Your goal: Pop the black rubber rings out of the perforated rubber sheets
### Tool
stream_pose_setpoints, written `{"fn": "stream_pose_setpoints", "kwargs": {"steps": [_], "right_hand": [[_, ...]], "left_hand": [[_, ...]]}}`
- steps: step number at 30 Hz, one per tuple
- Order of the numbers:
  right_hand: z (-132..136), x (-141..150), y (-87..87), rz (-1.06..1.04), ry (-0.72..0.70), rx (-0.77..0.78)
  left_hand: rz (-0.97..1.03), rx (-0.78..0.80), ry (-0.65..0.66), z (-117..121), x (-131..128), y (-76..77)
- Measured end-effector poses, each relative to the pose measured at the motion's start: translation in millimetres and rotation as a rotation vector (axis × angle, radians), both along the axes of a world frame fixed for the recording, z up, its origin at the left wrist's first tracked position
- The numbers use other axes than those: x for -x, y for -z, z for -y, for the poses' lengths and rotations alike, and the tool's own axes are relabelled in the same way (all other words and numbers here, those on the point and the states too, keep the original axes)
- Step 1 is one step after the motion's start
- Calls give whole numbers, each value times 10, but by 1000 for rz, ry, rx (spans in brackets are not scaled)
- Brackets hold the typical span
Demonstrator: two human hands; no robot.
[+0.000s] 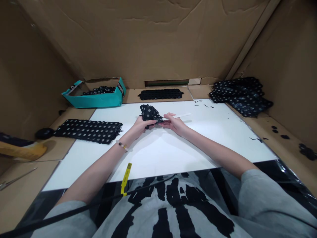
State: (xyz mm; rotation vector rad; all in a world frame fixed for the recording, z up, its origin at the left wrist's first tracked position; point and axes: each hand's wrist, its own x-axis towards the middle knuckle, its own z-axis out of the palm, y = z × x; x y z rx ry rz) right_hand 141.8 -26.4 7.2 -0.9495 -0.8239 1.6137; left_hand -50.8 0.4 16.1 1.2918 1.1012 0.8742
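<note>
Above the white board, my left hand pinches a bunched piece of black fabric with pale dots. Loose black edges hang about it. My right hand is closed round a slim white pen-like tool, whose handle sticks out to the right. Its tip meets the fabric between my hands, and I cannot tell what kind of tip it is. Some fingers of the right hand also lie against the fabric. To the left, a flat dotted black strip lies partly on the board.
A teal box at the back left holds dotted black pieces. Behind the board lies a black strip; a dotted pile sits back right. Black scraps dot the right side. A yellow container and a thin metal tool lie left. Cardboard walls surround the board.
</note>
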Motion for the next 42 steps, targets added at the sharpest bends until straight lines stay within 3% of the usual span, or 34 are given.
{"fn": "stream_pose_setpoints", "kwargs": {"steps": [6,16,22,27,30,33,38,42], "right_hand": [[65,62,-3,115,75,-93],[33,47,57,239,86,-181],[81,58,99,641,118,-469],[95,57,83,772,132,-523],[65,39,94,741,168,-501],[29,26,103,551,177,-373],[5,9,34,118,68,-69],[21,2,-14,34,16,-16]], "left_hand": [[22,-20,141,70,-30,3],[27,36,58,63,-47,37],[96,75,35,63,-70,76],[40,50,41,60,-73,67],[-7,50,56,43,-40,50],[-35,28,71,19,-4,27],[-64,25,6,-2,0,-2],[-70,15,-23,16,-21,-11]]}}
